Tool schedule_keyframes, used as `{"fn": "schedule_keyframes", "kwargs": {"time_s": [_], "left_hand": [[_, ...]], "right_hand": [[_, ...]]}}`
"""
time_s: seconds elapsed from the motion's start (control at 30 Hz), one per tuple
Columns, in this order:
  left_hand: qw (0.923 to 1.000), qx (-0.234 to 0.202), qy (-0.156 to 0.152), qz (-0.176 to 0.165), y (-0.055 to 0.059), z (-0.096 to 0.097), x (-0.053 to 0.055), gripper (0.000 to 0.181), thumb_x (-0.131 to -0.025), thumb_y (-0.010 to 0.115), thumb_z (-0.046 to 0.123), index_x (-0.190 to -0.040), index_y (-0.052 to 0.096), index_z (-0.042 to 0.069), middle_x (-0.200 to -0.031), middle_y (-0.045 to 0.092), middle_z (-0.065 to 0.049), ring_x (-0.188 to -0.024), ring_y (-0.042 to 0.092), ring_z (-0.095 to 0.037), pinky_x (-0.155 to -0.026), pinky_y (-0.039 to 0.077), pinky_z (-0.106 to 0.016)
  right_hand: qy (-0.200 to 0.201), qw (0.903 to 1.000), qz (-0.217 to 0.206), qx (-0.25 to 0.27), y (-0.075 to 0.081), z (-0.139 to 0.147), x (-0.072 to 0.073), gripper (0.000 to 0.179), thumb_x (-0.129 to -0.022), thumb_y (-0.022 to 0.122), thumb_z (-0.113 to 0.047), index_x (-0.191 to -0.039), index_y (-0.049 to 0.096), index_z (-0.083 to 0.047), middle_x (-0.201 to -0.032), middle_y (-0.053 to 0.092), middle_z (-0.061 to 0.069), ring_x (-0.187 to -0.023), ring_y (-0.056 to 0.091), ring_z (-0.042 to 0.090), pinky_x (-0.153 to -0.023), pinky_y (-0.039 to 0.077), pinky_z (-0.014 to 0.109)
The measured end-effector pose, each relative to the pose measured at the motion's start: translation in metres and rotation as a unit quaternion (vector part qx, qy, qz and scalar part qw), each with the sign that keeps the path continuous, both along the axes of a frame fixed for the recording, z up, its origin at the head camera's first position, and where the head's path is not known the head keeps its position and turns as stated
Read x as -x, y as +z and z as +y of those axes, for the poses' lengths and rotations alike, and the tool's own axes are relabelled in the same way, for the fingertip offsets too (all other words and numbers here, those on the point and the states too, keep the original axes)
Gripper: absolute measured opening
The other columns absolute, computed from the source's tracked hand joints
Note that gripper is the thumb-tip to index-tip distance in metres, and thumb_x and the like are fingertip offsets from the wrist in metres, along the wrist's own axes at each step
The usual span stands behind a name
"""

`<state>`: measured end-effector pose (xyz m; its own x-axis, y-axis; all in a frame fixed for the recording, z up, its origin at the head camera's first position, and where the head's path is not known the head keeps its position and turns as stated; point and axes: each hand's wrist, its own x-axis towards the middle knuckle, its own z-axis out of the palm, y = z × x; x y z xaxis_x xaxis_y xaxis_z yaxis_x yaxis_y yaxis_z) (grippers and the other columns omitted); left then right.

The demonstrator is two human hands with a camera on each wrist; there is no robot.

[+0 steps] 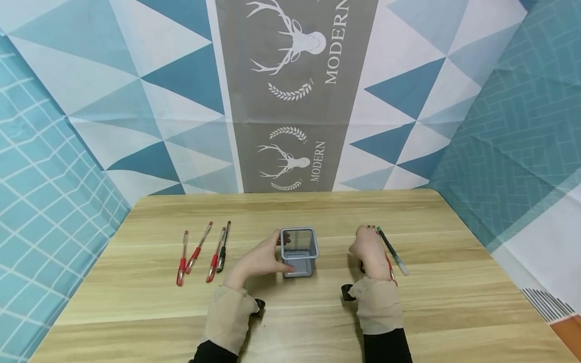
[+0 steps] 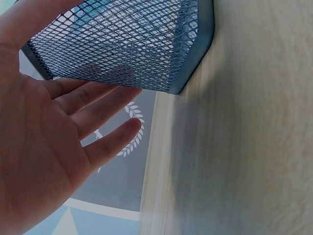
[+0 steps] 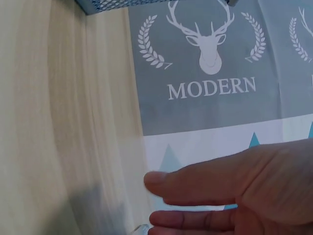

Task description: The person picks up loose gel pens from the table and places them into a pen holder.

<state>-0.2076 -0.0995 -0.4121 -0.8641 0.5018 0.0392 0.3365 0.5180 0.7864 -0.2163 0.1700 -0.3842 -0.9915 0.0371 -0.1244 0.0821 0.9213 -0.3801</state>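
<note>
My left hand [image 1: 260, 256] holds a grey metal mesh pen holder [image 1: 299, 269] that stands upright on the wooden table. In the left wrist view its fingers [image 2: 105, 105] extend along the far side of the mesh, while the head view has the thumb on the near side. To the right, my right hand [image 1: 369, 250] is low over a group of pens and covers part of them. A green-capped pen [image 1: 391, 249] and a red pen [image 1: 391, 269] show beside it. The right wrist view has the thumb [image 3: 195, 186] apart from the fingers, with a clear pen end [image 3: 141, 229] near the fingertips.
Left of the pen holder lie red pens [image 1: 182, 262] and one black pen [image 1: 222, 254], spread roughly lengthwise. Behind the table [image 1: 299, 317] hangs a patterned cloth [image 1: 290, 111] with deer heads. Blue cloth walls [image 1: 45, 176] rise at both sides.
</note>
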Motion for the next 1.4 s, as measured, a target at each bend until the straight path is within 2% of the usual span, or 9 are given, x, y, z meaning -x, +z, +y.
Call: {"fn": "schedule_keyframes", "kwargs": {"time_s": [0.13,0.27,0.37,0.47,0.57,0.67,0.8,1.07,1.4], "left_hand": [[1.0,0.003,0.004,0.001,-0.001,0.0,0.0,0.088,-0.062,0.083,0.029,-0.131,0.034,0.006,-0.124,0.052,-0.011,-0.119,0.046,-0.028,-0.103,0.035,-0.047],[0.9999,0.008,0.006,0.003,-0.001,0.0,0.0,0.087,-0.062,0.082,0.028,-0.13,0.034,0.006,-0.125,0.052,-0.012,-0.12,0.046,-0.029,-0.103,0.035,-0.047],[0.9999,0.012,0.007,0.003,0.001,-0.001,0.0,0.086,-0.062,0.082,0.028,-0.13,0.034,0.005,-0.125,0.052,-0.012,-0.12,0.046,-0.029,-0.102,0.035,-0.047],[0.9998,0.015,0.009,0.0,0.001,-0.001,-0.001,0.086,-0.062,0.082,0.028,-0.131,0.034,0.005,-0.125,0.051,-0.012,-0.121,0.045,-0.03,-0.103,0.035,-0.048],[0.9997,0.021,0.015,-0.001,0.0,-0.001,0.0,0.086,-0.062,0.082,0.028,-0.131,0.034,0.006,-0.126,0.051,-0.012,-0.121,0.045,-0.029,-0.103,0.035,-0.047],[0.9996,0.023,0.019,0.004,-0.001,-0.002,0.002,0.086,-0.062,0.082,0.029,-0.13,0.035,0.006,-0.126,0.051,-0.012,-0.121,0.045,-0.029,-0.102,0.035,-0.047],[0.9997,0.016,0.016,0.005,-0.003,-0.003,0.004,0.086,-0.062,0.082,0.03,-0.13,0.035,0.006,-0.127,0.051,-0.013,-0.121,0.045,-0.031,-0.103,0.035,-0.048],[0.9998,0.012,0.016,0.007,-0.004,-0.004,0.004,0.086,-0.063,0.081,0.028,-0.131,0.034,0.005,-0.127,0.05,-0.013,-0.12,0.046,-0.032,-0.102,0.035,-0.048],[0.9997,0.005,0.021,-0.009,-0.001,-0.004,0.003,0.091,-0.062,0.082,0.028,-0.135,0.03,0.008,-0.127,0.05,-0.011,-0.122,0.045,-0.03,-0.103,0.034,-0.046]], "right_hand": [[-0.022,0.9991,-0.032,-0.016,-0.003,0.002,0.001,0.029,-0.079,0.062,-0.006,-0.1,0.055,0.012,-0.092,0.059,0.025,-0.071,0.053,0.029,-0.055,0.046,0.034],[-0.057,0.9964,-0.059,-0.022,-0.005,0.004,0.001,0.01,-0.082,0.055,-0.007,-0.082,0.058,0.003,-0.078,0.059,0.017,-0.062,0.05,0.025,-0.054,0.045,0.036],[-0.071,0.9945,-0.07,-0.03,-0.007,0.006,0.001,0.02,-0.084,0.053,-0.007,-0.097,0.059,0.007,-0.085,0.06,0.021,-0.066,0.052,0.028,-0.066,0.048,0.047],[-0.077,0.9929,-0.083,-0.036,-0.008,0.007,0.001,0.029,-0.082,0.057,-0.008,-0.106,0.057,0.009,-0.096,0.061,0.024,-0.074,0.055,0.031,-0.08,0.045,0.058],[-0.077,0.9917,-0.094,-0.041,-0.008,0.008,0.001,0.031,-0.079,0.064,-0.01,-0.102,0.058,0.009,-0.099,0.06,0.025,-0.079,0.056,0.034,-0.085,0.042,0.061],[-0.077,0.9912,-0.097,-0.046,-0.008,0.007,0.001,0.033,-0.076,0.068,-0.011,-0.1,0.059,0.009,-0.098,0.061,0.025,-0.082,0.057,0.035,-0.086,0.041,0.061],[-0.072,0.992,-0.092,-0.048,-0.009,0.006,0.002,0.026,-0.077,0.065,-0.008,-0.097,0.059,0.008,-0.098,0.061,0.024,-0.084,0.057,0.034,-0.085,0.043,0.058],[-0.058,0.992,-0.091,-0.065,-0.012,0.004,0.002,0.007,-0.081,0.057,-0.008,-0.08,0.056,0.0,-0.083,0.06,0.016,-0.072,0.051,0.028,-0.071,0.048,0.049],[-0.063,0.9886,-0.12,-0.065,-0.009,0.005,0.0,0.014,-0.076,0.067,-0.01,-0.074,0.057,-0.001,-0.088,0.061,0.019,-0.077,0.053,0.03,-0.079,0.047,0.053]]}}
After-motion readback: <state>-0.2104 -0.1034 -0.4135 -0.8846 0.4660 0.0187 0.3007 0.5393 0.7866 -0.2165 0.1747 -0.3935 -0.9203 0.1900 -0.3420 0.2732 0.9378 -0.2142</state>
